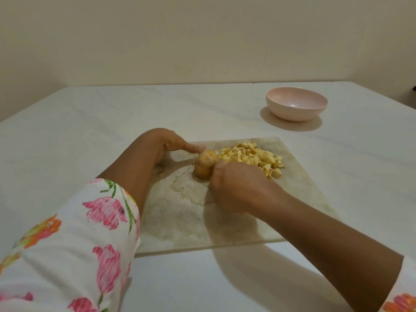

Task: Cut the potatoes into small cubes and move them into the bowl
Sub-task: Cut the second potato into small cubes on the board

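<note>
A whole tan potato (203,165) lies on the marble cutting board (299,188), just left of a heap of small yellow potato cubes (252,157). My left hand (171,143) reaches in from the left with its fingers stretched out, the fingertips touching the potato's far side. My right hand (234,185) is curled into a fist against the potato's right side, with the thumb on it. It seems to grip a knife, of which only a yellowish sliver shows under the palm; the blade is hidden. The pink bowl (296,106) stands empty at the back right.
The board lies on a white table (90,122) that meets a cream wall behind. A wet patch marks the board's middle. My floral sleeves fill the lower corners.
</note>
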